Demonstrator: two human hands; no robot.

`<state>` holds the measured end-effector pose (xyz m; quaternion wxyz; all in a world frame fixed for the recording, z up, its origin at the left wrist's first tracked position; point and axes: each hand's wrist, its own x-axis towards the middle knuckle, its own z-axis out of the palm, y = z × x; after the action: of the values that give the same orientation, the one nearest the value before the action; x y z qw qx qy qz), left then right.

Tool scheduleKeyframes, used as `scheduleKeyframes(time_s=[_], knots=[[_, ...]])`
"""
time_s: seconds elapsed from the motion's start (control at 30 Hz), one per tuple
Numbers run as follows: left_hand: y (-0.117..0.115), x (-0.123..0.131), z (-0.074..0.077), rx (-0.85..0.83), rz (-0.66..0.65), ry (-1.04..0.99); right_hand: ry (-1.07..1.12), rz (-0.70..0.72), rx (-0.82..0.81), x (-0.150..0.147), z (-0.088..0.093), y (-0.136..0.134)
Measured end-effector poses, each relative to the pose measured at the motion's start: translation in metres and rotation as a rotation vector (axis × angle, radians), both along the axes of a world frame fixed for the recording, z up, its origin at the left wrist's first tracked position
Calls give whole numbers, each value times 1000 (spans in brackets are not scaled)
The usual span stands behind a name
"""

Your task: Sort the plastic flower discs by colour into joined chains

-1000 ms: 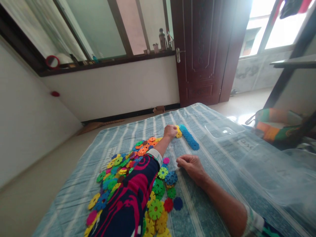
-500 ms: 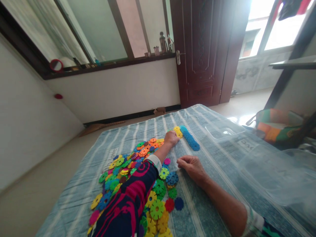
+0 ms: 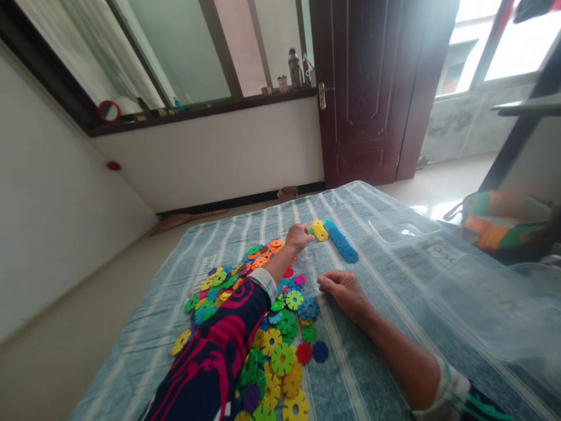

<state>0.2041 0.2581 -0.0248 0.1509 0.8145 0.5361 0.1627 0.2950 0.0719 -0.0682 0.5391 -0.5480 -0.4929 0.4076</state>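
My left hand (image 3: pixel 300 237) reaches to the far part of the bed, its fingers curled closed beside a bit of green disc (image 3: pixel 311 230). Whatever lies under those fingertips is hidden. Just right of it are overlapping yellow notched discs (image 3: pixel 320 231), and beyond them a straight row of blue notched discs (image 3: pixel 342 241). My right hand (image 3: pixel 345 294) rests closed on the striped cloth, thumb and fingertips together, with no piece showing in them. A heap of mixed-colour notched plastic discs (image 3: pixel 281 358) spreads beneath and beside my left forearm.
A clear plastic box (image 3: pixel 477 316) stands on the right side of the striped bed cover (image 3: pixel 350 374), with a clear lid (image 3: pixel 401 234) behind it. A colourful bag (image 3: pixel 499 225) is past the bed's right edge. A dark red door (image 3: pixel 368 117) stands behind.
My left hand has moved left, off the yellow discs, to beside the green one. My right hand keeps its place on the cloth. The whole view has shifted slightly.
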Motion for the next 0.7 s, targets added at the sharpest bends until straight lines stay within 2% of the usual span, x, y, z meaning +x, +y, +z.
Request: scheduleKeyframes(time_s=[0.2, 0.33, 0.5, 0.7], knots=[[-16, -70, 31, -137, -131, 44, -11, 3, -2, 1, 0, -3], [-41, -113, 41, -205, -186, 115, -13, 1, -8, 2, 1, -5], [-66, -141, 40, -206, -193, 194, -32, 9, -15, 3, 0, -7], [-72, -145, 30, -161, -171, 264, -43, 6, -21, 3, -1, -9]])
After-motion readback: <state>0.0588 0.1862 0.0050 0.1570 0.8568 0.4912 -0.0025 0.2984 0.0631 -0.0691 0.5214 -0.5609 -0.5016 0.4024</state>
